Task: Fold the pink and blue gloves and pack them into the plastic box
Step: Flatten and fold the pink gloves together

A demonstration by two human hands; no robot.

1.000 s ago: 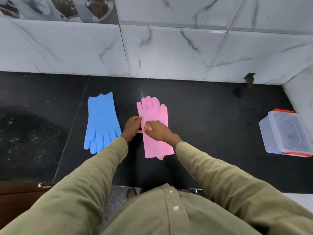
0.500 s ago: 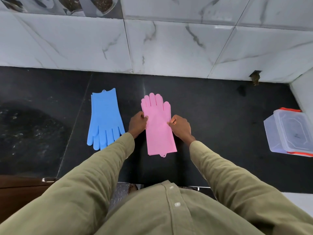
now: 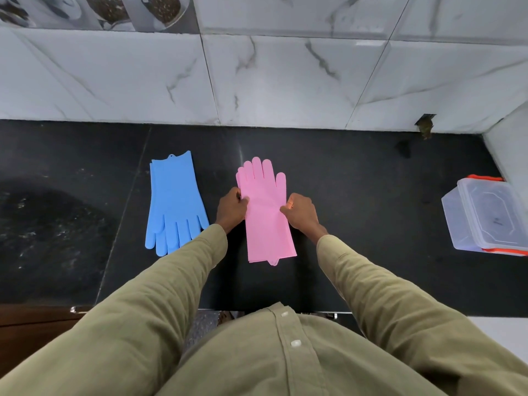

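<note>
Pink gloves (image 3: pixel 265 212) flat mid-counter, fingers toward the wall. My left hand (image 3: pixel 232 208) and right hand (image 3: pixel 302 213) pinch their side edges at mid-length. I'd fold cuff onto fingers, edges aligned. Blue gloves (image 3: pixel 174 202) just left of pink; plastic box (image 3: pixel 485 217) well right, lid on.

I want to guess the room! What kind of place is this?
Probably a kitchen: a black stone counter, a white marble-tiled wall with food pictures, and a plastic box.
</note>
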